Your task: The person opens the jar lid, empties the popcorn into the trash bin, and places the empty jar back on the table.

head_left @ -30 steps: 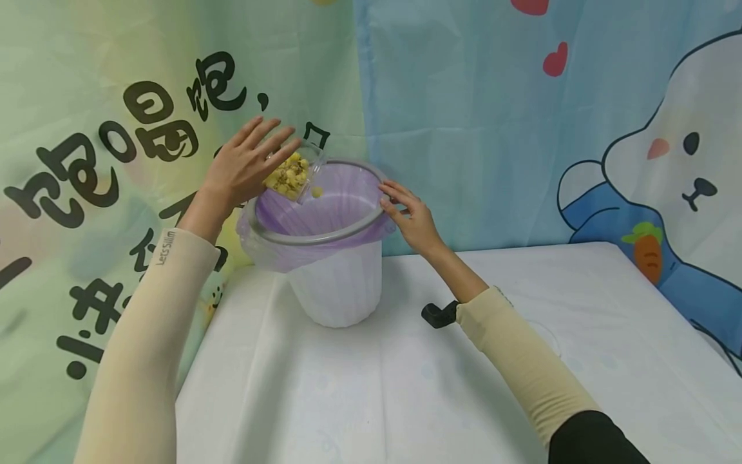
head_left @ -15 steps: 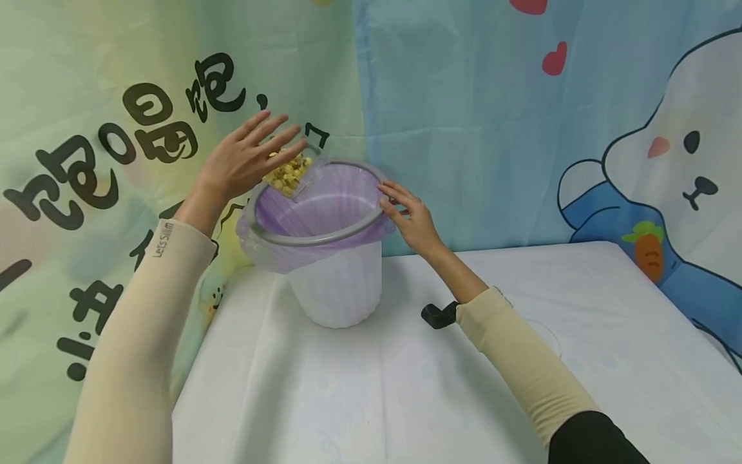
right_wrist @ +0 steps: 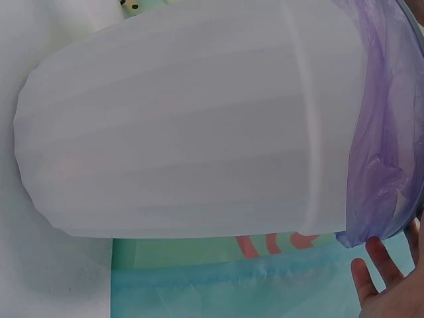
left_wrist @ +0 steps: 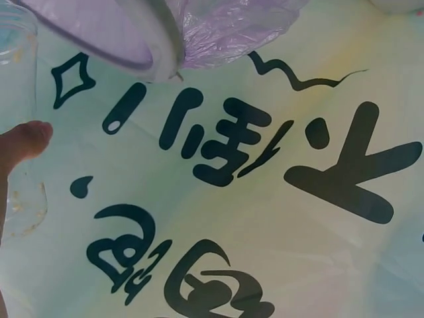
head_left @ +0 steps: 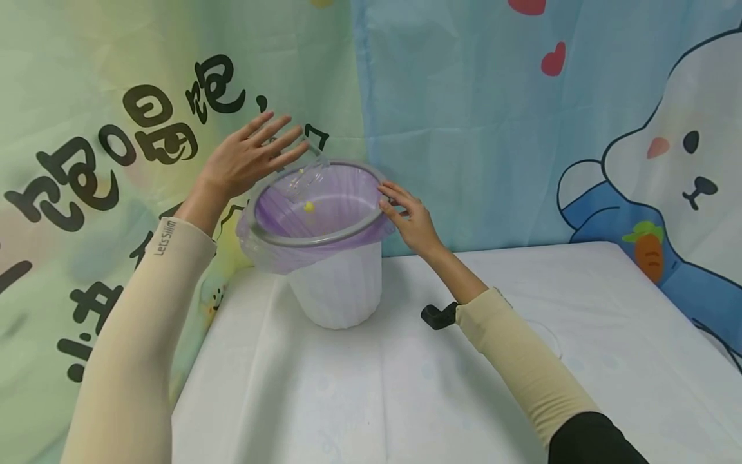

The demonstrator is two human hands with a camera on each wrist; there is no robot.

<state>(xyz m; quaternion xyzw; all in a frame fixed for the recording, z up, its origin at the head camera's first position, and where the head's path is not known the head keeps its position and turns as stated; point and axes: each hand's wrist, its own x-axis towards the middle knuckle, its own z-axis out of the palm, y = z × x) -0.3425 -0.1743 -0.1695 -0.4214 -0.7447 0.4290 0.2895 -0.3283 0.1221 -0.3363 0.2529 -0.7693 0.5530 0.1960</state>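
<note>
In the head view, a white trash can (head_left: 336, 290) stands upright with a purple liner bag (head_left: 353, 187) under its grey rim ring (head_left: 324, 241). My left hand (head_left: 246, 158) holds a clear plastic jar (head_left: 308, 179), tilted over the mouth. Its thumb lies against the jar wall in the left wrist view, where small yellowish crumbs cling to the jar (left_wrist: 21, 86). A yellow popcorn piece (head_left: 309, 207) shows above the liner. My right hand (head_left: 410, 219) holds the rim's right side, thumb and index finger on the ring. The can's bottom inside is hidden.
The can stands on a white cloth-covered table (head_left: 406, 399). Behind it hang a green printed curtain (head_left: 145, 38) and a blue one (head_left: 464, 129). A black hooked piece (head_left: 438, 316) sticks out beside my right sleeve.
Popcorn filled much of the jar's visible part before; now only a few pieces show near it. My left hand has shifted slightly right and tipped. My right hand stays on the rim.
</note>
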